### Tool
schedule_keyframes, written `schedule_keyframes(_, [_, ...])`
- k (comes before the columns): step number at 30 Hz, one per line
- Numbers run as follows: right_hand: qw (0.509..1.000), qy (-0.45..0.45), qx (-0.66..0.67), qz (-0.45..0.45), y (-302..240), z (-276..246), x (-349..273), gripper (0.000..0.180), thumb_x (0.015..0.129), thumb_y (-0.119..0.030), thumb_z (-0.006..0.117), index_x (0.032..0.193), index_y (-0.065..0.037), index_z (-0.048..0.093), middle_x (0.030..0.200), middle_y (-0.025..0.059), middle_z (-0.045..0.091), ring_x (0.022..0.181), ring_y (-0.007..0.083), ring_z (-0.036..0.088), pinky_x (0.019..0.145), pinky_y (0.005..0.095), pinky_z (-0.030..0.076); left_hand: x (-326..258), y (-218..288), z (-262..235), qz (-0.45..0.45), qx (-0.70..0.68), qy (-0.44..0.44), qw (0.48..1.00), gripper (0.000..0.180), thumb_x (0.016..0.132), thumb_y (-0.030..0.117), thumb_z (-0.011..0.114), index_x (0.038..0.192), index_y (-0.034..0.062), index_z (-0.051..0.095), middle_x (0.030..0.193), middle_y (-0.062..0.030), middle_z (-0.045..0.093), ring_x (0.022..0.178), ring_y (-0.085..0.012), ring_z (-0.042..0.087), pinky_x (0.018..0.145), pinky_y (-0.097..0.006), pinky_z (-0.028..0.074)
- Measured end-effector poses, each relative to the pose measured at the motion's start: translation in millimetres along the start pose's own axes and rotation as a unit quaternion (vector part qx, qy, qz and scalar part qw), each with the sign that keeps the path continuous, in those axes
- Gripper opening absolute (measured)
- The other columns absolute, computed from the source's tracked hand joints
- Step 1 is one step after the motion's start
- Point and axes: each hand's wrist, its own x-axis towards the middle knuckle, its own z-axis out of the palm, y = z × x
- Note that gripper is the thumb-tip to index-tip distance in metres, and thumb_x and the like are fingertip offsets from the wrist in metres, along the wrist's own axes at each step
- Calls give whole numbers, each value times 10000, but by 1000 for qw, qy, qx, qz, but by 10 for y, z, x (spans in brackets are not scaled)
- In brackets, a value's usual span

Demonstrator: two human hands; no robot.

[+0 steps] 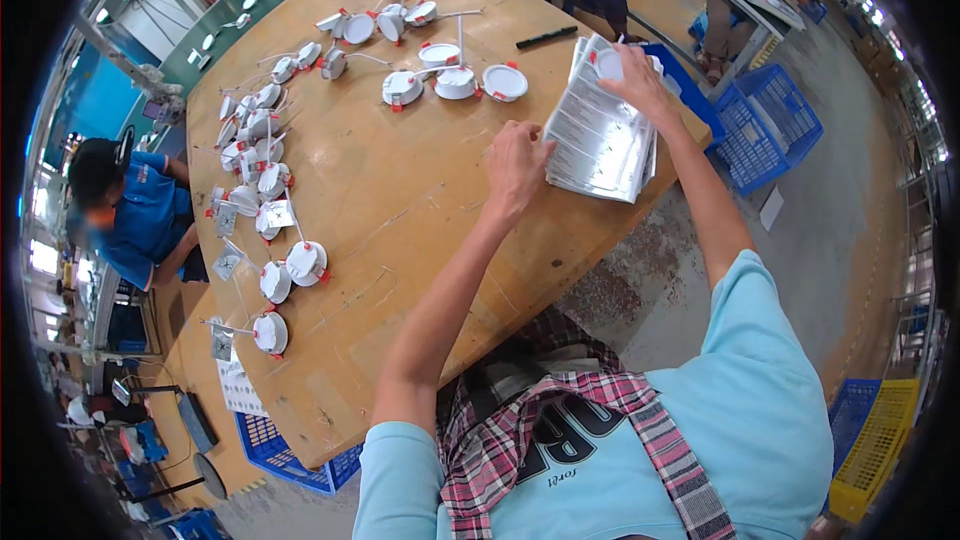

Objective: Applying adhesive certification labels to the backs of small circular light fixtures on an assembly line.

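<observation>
Printed sheets (598, 145) are lying stacked under the right hand (642, 86) (its fingers' grip I cannot tell); the left hand (517, 172), empty, is loosely curling its fingers alongside.

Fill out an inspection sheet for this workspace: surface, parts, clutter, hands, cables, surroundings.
Surface: brown tabletop, scratched and marked.
Parts: stack of printed sheets, edges uneven; round white piece at its far end; many white round lights along the table's left and far sides.
Clutter: black pen near the stack.
Hands: left hand beside the stack, right hand at the round piece; both grips unclear.
Cables: white leads on several lights.
Surroundings: co-worker at left; yellow crate at right.
</observation>
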Motion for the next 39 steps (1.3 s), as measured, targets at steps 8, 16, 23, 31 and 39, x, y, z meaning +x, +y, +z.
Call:
schedule_keyframes(8, [976,159,110,-103,86,-31,50,661,722,-342,752,1218,5,489,1106,213,537,1056,350,538,908,398,447,80,18,-32,-5,3,59,998,203,839,166,635,938,-9,669,879,-164,681,751,-235,664,703,-344,506])
schedule_keyframes(16, [987,140,77,-34,160,-115,-97,662,726,-385,744,1197,18,513,1090,228,557,1028,347,559,889,397,462,176,-126,-270,-113,-220,59,967,376,907,268,607,1055,-64,511,742,-108,631,631,-165,621,624,-285,516])
schedule_keyframes(23, [981,176,70,-33,196,-113,-77,664,720,-389,747,1191,19,518,1073,226,570,1013,350,568,886,400,460,103,10,-122,-83,-61,-41,994,370,797,323,687,940,-17,663,883,-161,672,792,-267,650,709,-375,487])
schedule_keyframes(31, [976,191,95,-31,166,-125,-119,636,723,-384,745,1179,2,526,1069,219,569,1012,349,569,879,403,460,211,-79,-398,33,-43,173,983,202,850,189,648,967,36,706,786,-110,664,730,-164,611,653,-305,461])
schedule_keyframes(39, [983,167,-21,-71,89,-7,-213,696,697,-343,775,1263,-67,477,1248,129,434,1150,340,436,940,451,394,-107,-411,-1565,-2,-97,233,968,172,874,129,635,992,20,695,748,-3,652,671,-38,501,606,-219,422])
